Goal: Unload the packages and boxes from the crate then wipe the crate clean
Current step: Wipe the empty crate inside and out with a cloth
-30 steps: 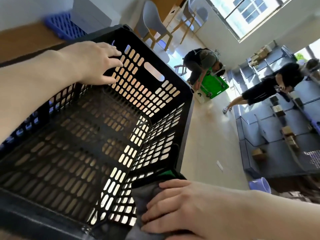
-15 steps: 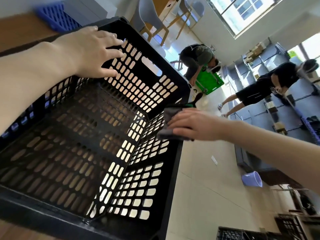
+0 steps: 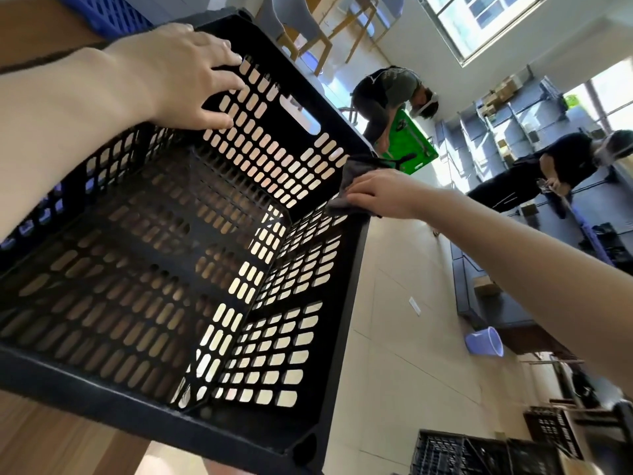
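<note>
A black perforated crate [image 3: 356, 286] stands on a wooden table, with nothing inside it. My left hand [image 3: 185, 73] rests on its far left corner, with the fingers spread over the inside of the far wall. My right hand [image 3: 383, 193] presses a grey cloth [image 3: 349, 173] onto the crate's right rim, close to the far right corner. The cloth drapes over that rim, and part of it is hidden under my fingers.
The wooden table [image 3: 51, 437] shows in front of the crate. A blue crate [image 3: 102, 12] lies behind it. On the floor are a purple bucket [image 3: 484, 341], black crates [image 3: 462, 454] and a green crate [image 3: 407, 145], with two people and shelves beyond.
My right hand has slid the cloth along the right rim from the near corner to the far corner. My left hand has stayed on the far left corner.
</note>
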Available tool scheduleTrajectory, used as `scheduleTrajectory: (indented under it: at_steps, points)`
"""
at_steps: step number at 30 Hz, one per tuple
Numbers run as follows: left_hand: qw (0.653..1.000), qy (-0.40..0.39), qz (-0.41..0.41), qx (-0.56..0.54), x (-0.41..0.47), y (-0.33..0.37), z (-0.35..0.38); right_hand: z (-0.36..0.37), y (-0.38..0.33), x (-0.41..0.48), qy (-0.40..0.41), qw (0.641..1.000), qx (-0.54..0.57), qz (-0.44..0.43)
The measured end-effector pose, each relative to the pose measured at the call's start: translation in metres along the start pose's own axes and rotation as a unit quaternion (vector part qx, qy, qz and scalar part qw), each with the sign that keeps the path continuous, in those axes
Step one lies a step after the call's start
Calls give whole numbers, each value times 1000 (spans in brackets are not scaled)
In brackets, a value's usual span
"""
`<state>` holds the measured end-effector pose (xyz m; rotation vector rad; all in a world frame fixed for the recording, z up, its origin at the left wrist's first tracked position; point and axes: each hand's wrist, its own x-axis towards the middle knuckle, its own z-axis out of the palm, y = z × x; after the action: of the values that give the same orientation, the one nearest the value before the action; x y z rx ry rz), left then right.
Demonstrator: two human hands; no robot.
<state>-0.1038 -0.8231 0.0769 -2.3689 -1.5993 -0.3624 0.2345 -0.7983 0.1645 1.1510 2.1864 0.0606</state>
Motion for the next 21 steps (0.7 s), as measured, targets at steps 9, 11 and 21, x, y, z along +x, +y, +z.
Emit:
scheduleTrajectory:
  at_steps: [9, 11, 21]
  points:
    - [1000, -9, -9, -4, 0, 1, -3, 10, -101, -110, -32, 979, 70, -187]
    - [1000, -12, -10, -3, 0, 1, -3, 9, -121, -132, -52, 971, 85, -215]
    - [999, -36, -7, 5, -1, 0, -6, 5, -160, -164, -90, 955, 98, -264]
